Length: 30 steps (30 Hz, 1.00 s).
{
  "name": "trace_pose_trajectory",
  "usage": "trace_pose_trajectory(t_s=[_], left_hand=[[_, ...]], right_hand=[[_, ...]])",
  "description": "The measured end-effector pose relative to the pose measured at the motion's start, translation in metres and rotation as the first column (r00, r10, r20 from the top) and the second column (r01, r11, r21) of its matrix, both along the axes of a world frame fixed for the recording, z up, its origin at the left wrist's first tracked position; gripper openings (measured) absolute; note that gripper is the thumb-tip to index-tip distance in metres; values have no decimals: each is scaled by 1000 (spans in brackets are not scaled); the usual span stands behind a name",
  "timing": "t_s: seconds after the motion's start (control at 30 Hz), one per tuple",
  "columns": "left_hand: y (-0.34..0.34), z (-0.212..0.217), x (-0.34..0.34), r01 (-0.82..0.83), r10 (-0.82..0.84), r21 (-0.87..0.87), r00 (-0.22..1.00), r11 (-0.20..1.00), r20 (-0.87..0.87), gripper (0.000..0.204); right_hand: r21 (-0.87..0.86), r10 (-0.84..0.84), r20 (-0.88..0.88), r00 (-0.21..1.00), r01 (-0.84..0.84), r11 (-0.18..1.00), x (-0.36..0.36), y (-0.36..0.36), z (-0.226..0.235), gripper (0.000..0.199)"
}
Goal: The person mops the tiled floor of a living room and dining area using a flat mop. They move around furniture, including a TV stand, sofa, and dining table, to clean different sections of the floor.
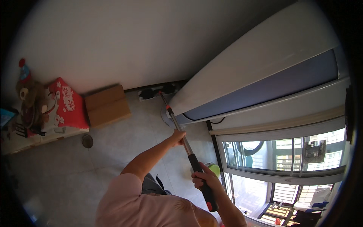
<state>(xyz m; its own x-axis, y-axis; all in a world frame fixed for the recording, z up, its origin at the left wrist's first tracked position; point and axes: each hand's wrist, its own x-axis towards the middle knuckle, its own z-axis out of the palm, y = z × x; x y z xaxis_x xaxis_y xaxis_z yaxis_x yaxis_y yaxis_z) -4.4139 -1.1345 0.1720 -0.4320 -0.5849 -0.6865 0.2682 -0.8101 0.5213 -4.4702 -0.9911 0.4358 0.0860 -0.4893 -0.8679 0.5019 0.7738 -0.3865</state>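
Both hands are closed around a flat floor mop [176,122], which slants away from me. My left hand [177,137] grips the bare metal pole about halfway along. Lower down, my right hand [204,176] is wrapped around the thick black grip, whose end has a red button-like spot. At the far end, the wide mop head [147,93], dark on top with a pale edge, lies on the tiled floor. It sits against the foot of the wall, beside the rounded base of a tall white cabinet-like unit [242,72], which may hide its right end.
A cardboard box [107,106] stands by the wall at left, next to a low cabinet with a red cloth [67,102] and a brown teddy bear [30,94]. A small round dark disc [87,141] is on the floor. A green round object [214,169] and glass sliding doors [264,155] are at right.
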Motion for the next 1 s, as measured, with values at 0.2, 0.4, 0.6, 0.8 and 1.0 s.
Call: trace_pose_trajectory(t_s=[0.2, 0.4, 0.6, 0.8, 1.0], left_hand=[[-18, -14, 5, 22, -23, 25, 999, 999, 23, 25], [38, -17, -6, 30, -30, 6, 998, 1000, 63, 30], [93, -1, -15, -15, 19, -22, 979, 1000, 202, 23], [85, -60, -22, 132, -105, -70, 946, 989, 305, 24], [126, -64, -14, 152, -130, -56, 948, 987, 292, 19]], right_hand=[[42, 159, 97, 983, -163, 986, -10, -28, -12, 37], [75, 403, -67, 913, -399, 914, -23, 21, -21, 71], [23, 473, -172, 864, -477, 879, -38, 85, -39, 74], [-63, 463, -198, 864, -482, 874, -49, 98, -89, 75], [-122, 538, -267, 799, -582, 804, -40, 134, -79, 72]])
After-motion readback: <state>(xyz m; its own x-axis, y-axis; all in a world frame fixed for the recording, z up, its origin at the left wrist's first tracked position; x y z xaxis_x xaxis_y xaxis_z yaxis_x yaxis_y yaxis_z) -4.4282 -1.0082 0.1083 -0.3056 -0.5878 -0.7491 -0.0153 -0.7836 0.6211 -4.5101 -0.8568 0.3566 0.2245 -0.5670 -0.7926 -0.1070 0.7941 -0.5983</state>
